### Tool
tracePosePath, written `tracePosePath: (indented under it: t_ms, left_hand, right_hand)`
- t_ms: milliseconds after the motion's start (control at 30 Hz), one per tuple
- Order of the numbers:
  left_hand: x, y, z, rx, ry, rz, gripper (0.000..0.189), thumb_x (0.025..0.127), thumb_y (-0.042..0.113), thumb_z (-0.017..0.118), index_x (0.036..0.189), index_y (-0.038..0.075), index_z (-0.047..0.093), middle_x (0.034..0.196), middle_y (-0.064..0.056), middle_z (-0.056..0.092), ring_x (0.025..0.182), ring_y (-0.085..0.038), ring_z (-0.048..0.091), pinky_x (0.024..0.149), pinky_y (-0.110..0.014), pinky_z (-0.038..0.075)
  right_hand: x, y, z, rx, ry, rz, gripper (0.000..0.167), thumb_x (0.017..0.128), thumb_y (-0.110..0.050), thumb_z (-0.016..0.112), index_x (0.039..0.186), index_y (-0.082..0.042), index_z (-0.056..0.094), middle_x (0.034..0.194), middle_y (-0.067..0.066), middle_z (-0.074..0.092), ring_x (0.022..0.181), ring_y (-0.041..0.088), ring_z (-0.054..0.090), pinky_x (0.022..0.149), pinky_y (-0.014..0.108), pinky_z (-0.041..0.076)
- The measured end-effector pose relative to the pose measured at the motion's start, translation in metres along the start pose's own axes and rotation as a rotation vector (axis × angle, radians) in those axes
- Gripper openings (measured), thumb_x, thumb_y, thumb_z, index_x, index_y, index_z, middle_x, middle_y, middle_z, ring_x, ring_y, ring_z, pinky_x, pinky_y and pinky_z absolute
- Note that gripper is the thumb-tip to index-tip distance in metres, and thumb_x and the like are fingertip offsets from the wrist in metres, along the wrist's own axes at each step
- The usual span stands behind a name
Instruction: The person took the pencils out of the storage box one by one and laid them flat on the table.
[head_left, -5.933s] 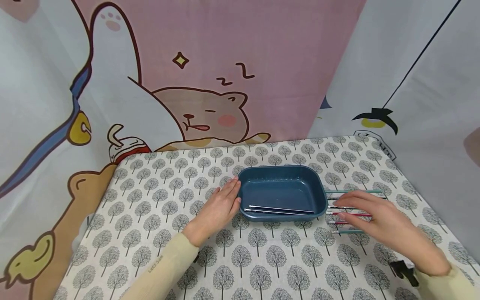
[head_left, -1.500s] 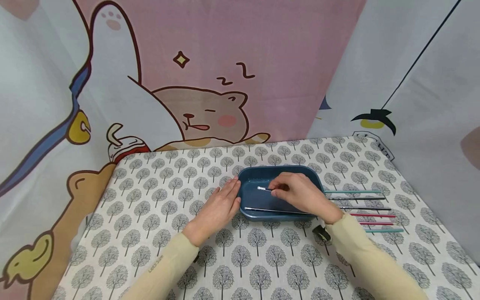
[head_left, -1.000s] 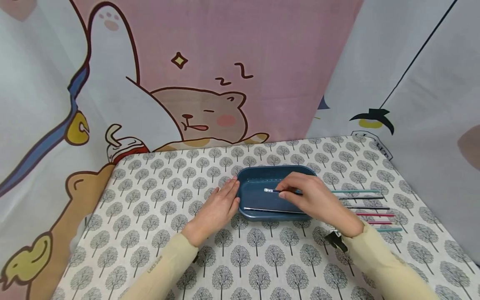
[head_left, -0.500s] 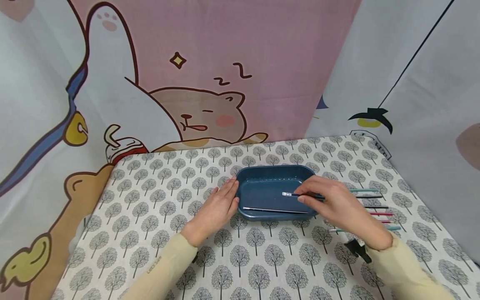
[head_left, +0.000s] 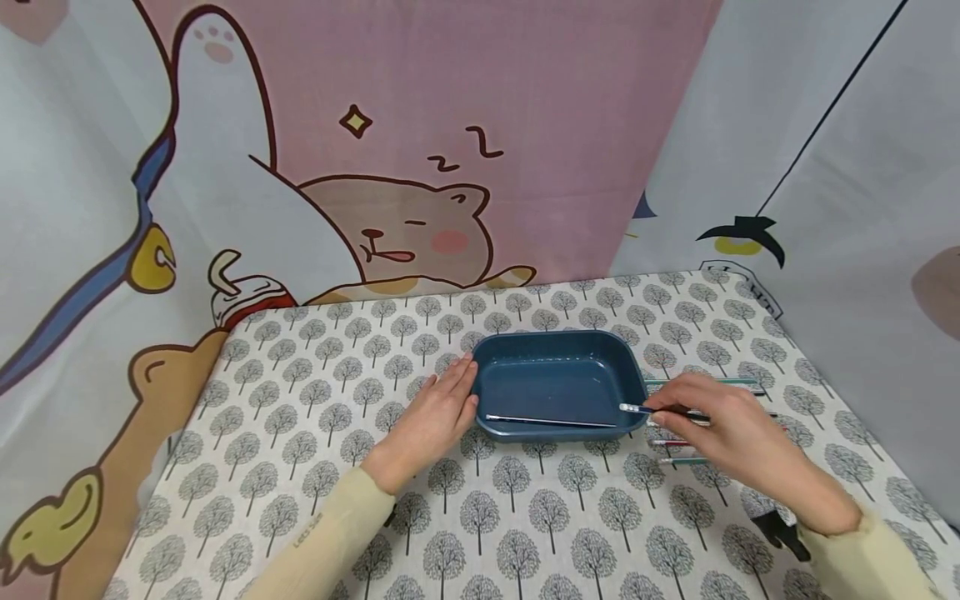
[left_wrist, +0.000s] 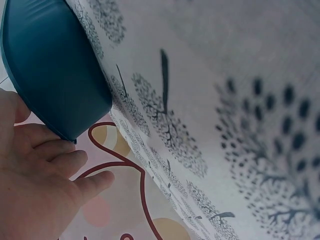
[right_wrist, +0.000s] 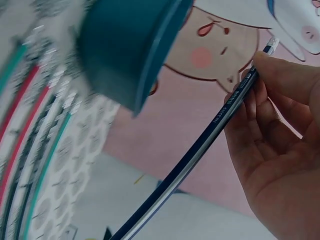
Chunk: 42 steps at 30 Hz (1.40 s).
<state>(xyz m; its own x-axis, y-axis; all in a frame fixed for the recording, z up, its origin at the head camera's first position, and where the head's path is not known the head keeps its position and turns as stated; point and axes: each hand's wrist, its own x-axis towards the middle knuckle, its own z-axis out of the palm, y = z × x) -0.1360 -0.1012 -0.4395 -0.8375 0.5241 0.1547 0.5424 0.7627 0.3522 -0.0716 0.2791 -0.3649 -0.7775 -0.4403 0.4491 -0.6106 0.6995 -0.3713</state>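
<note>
Tray [head_left: 558, 346] at table [head_left: 337, 500] centre, one pencil [head_left: 551, 420] inside along near wall. Left hand [head_left: 435, 412] against tray's left end. Right hand [head_left: 738, 433] right of tray, over row of pencils [head_left: 675, 458], pinching another pencil [head_left: 660, 409].

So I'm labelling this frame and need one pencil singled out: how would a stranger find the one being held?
Start at the blue tray in the middle of the patterned table. At its right end the right hand pinches a dark blue pencil, eraser tip pointing at the tray. Unlike the pencils lying on the cloth beneath, it is lifted in the fingers.
</note>
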Motion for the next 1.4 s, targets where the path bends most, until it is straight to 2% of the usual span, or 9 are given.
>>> tracePosePath:
  t_ms: [133,333,733,900,933,1000,1133,1167,1400]
  left_hand:
    - [0.0,0.0,0.001,0.003,-0.003,-0.007,0.057,0.111,0.026,0.046,0.16,-0.001,0.034,0.169,-0.014,0.022,0.152,-0.037,0.032,0.119,-0.061,0.031]
    - [-0.001,0.0,0.002,0.002,0.002,-0.005,0.056,0.111,0.026,0.046,0.159,-0.001,0.035,0.168,-0.014,0.023,0.152,-0.037,0.033,0.118,-0.062,0.032]
    - [-0.001,0.0,0.003,0.001,0.009,-0.008,0.056,0.111,0.026,0.048,0.159,-0.001,0.035,0.169,-0.013,0.022,0.152,-0.036,0.033,0.118,-0.063,0.032]
    - [0.0,0.0,0.003,0.001,0.009,-0.007,0.056,0.111,0.026,0.048,0.159,-0.001,0.035,0.169,-0.012,0.022,0.152,-0.037,0.033,0.118,-0.063,0.032]
    - [0.0,0.0,0.003,0.002,0.01,-0.007,0.056,0.111,0.026,0.048,0.159,-0.001,0.035,0.169,-0.012,0.022,0.151,-0.037,0.033,0.118,-0.063,0.032]
    - [0.0,0.0,0.003,0.002,0.011,-0.007,0.056,0.111,0.025,0.048,0.159,-0.001,0.035,0.169,-0.012,0.022,0.151,-0.037,0.034,0.118,-0.063,0.033]
    - [0.0,0.0,0.003,0.006,0.01,-0.008,0.056,0.111,0.025,0.048,0.159,-0.001,0.034,0.169,-0.012,0.022,0.151,-0.037,0.033,0.118,-0.063,0.033]
    - [0.0,0.0,0.003,0.008,0.01,-0.009,0.056,0.111,0.025,0.048,0.159,0.0,0.034,0.168,-0.012,0.022,0.151,-0.037,0.033,0.118,-0.063,0.033]
    - [0.001,-0.001,0.003,0.006,0.01,-0.01,0.056,0.111,0.026,0.048,0.159,0.0,0.035,0.169,-0.012,0.022,0.152,-0.036,0.033,0.118,-0.062,0.032]
  right_hand:
    - [-0.011,0.008,-0.001,-0.014,-0.012,0.008,0.039,0.075,0.009,0.085,0.101,-0.019,0.078,0.101,-0.01,0.071,0.077,-0.003,0.062,0.065,0.01,0.049]
    - [-0.024,0.019,-0.003,-0.036,-0.036,0.02,0.041,0.074,0.008,0.084,0.102,-0.021,0.077,0.104,-0.01,0.072,0.084,-0.001,0.065,0.069,0.01,0.051]
    - [-0.05,0.044,-0.002,-0.066,-0.046,-0.018,0.046,0.069,0.008,0.087,0.101,-0.024,0.077,0.102,-0.013,0.07,0.089,0.003,0.066,0.075,0.009,0.049]
    - [-0.061,0.052,0.0,-0.073,-0.051,-0.002,0.045,0.069,0.006,0.087,0.103,-0.023,0.078,0.103,-0.012,0.071,0.089,0.004,0.067,0.077,0.007,0.05]
    - [-0.063,0.054,0.0,-0.082,-0.057,0.008,0.045,0.07,0.004,0.088,0.103,-0.024,0.078,0.103,-0.012,0.071,0.092,0.007,0.068,0.081,0.005,0.048]
    - [-0.066,0.056,0.001,-0.084,-0.066,0.014,0.045,0.069,0.004,0.088,0.103,-0.024,0.078,0.103,-0.012,0.071,0.091,0.006,0.068,0.079,0.005,0.048]
    - [-0.07,0.062,0.004,-0.084,-0.065,-0.017,0.044,0.067,0.002,0.089,0.101,-0.024,0.079,0.101,-0.012,0.072,0.089,0.006,0.07,0.078,0.005,0.049]
    - [-0.071,0.063,0.005,-0.077,-0.062,-0.034,0.044,0.066,0.002,0.089,0.1,-0.024,0.079,0.101,-0.011,0.073,0.086,0.004,0.069,0.073,0.007,0.051]
    - [-0.081,0.073,0.015,-0.01,-0.053,-0.107,0.047,0.061,0.004,0.089,0.097,-0.025,0.078,0.096,-0.015,0.072,0.085,0.002,0.069,0.077,0.006,0.051]
